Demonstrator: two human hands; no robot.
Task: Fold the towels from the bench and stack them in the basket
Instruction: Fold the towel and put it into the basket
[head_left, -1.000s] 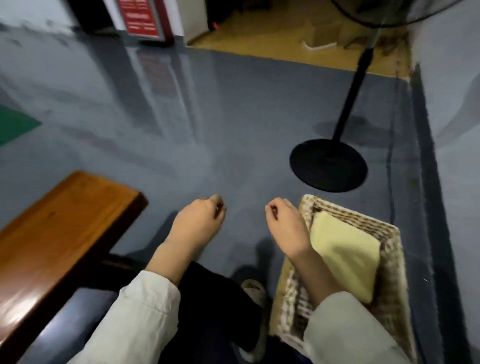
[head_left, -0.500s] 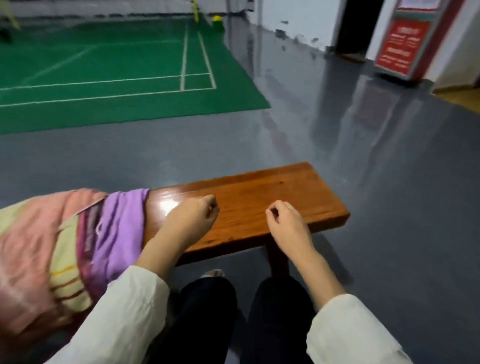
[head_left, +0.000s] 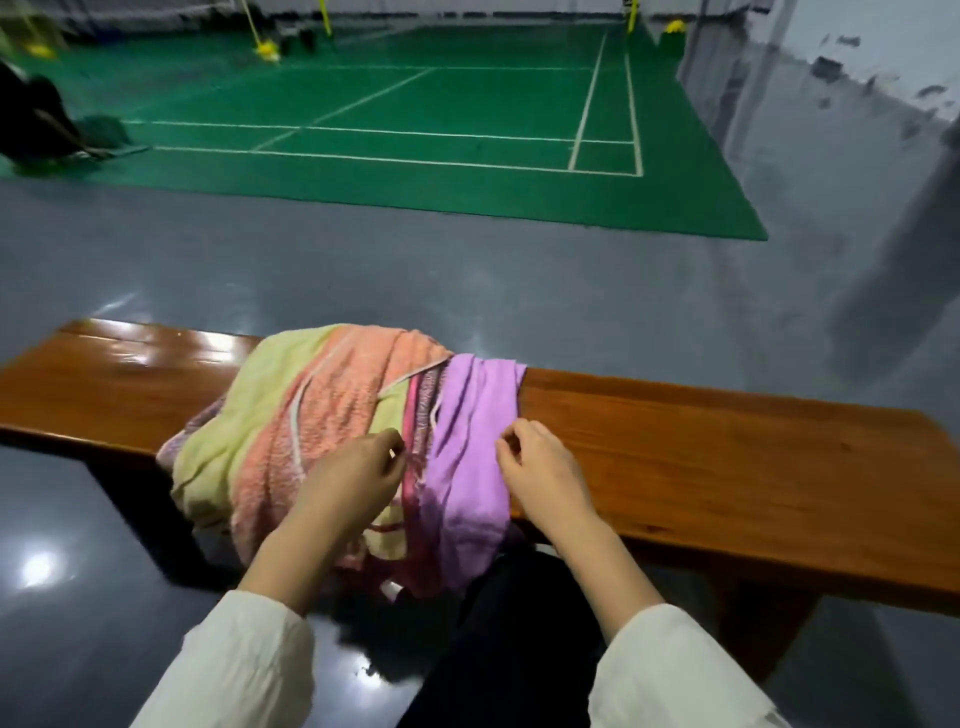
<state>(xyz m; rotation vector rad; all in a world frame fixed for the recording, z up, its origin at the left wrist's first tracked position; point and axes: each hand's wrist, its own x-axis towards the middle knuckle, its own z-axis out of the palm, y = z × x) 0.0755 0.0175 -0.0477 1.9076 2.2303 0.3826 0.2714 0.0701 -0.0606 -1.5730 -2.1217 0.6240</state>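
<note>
A heap of crumpled towels lies on the wooden bench (head_left: 727, 457): a yellow-green and salmon towel (head_left: 291, 415) on the left, a pink striped towel (head_left: 418, 415) in the middle, a purple towel (head_left: 467, 447) on the right, draping over the near edge. My left hand (head_left: 353, 480) is over the salmon cloth, its loosely curled fingertips at the pink striped towel. My right hand (head_left: 545, 470) is at the purple towel's right edge, fingers also loosely curled. No cloth looks gripped or lifted. The basket is out of view.
Bare bench top extends right of the heap and to the far left (head_left: 104, 374). Glossy grey floor (head_left: 519, 280) surrounds the bench. A green court (head_left: 415, 130) lies beyond, with a dark object (head_left: 36, 124) at its left edge. My dark-trousered knees are under the bench's near edge.
My view swung left from the basket and fan stand to the bench. The towel heap is now centred and both hands have arrived over it, fingers still loosely curled.
</note>
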